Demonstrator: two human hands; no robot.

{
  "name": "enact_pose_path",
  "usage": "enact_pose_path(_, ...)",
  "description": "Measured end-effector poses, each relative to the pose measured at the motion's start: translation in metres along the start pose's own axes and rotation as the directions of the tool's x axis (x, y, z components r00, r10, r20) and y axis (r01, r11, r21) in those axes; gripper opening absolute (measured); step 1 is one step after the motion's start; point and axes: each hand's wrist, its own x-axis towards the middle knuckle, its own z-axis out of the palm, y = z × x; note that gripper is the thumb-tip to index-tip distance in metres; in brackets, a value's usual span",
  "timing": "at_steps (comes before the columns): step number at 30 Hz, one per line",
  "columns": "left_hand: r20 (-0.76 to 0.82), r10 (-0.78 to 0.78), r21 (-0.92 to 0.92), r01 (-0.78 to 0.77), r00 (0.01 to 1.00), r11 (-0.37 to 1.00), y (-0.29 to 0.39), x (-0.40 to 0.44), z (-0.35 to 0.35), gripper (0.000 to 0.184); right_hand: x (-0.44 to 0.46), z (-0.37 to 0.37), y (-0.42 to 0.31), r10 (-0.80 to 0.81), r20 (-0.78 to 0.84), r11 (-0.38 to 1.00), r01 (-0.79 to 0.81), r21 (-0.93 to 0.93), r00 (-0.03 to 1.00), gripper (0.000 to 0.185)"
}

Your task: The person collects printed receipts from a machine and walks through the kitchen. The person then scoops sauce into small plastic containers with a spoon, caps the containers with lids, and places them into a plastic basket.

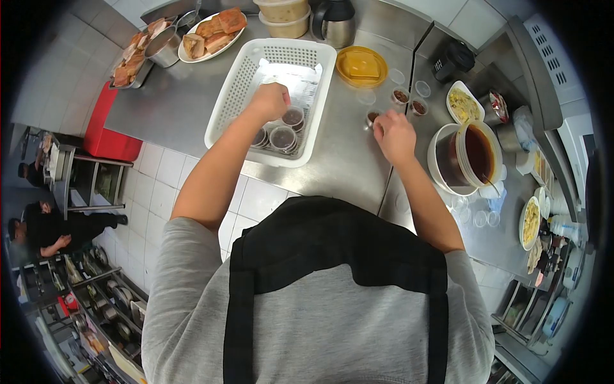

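Okay, count first: 3 open sauce cups point(400, 96) of dark reddish bits on the steel surface point(348, 160), 3 clear lids point(423, 89) lying near them, and at least 3 dark-filled tubs point(282, 139) at the near end of the white basket point(325, 83); can't tell if those are stacked. Basket also has a white printed sheet point(300, 72) on its floor. Left hand point(270, 102) is over the basket, just beside the tubs, fingers curled; can't tell if they hold anything. Right hand point(394, 136) is at the nearest of the 3 cups, fingers against its edge; can't tell if they grip it. Other containers: 1 yellow dish point(382, 64) with a yellow block in it, 2 big stacked containers point(291, 29) of pale stuff, 1 oval plate point(204, 59) of browned slabs, 1 bucket point(449, 153) of dark brown liquid sitting in 1 white bowl point(435, 161), right of the right hand. Also 2 white dishes point(450, 105) of yellowish food further right.
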Motion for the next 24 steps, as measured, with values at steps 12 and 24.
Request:
enact_pose_path(12, -0.343, 0.329, -0.07, -0.373, 0.88, 0.925, 0.054, -0.029, -0.008, 0.013, -0.067, -0.041, -0.034, 0.233, 0.06, 0.93, -0.24, 0.277, 0.971, 0.04)
enact_pose_path(24, 0.36, 0.173, -0.848, 0.244, 0.917, 0.471, 0.114, -0.01, 0.102, 0.029, -0.072, -0.014, -0.033, 0.406, 0.181, 0.847, -0.443, 0.294, 0.896, 0.053)
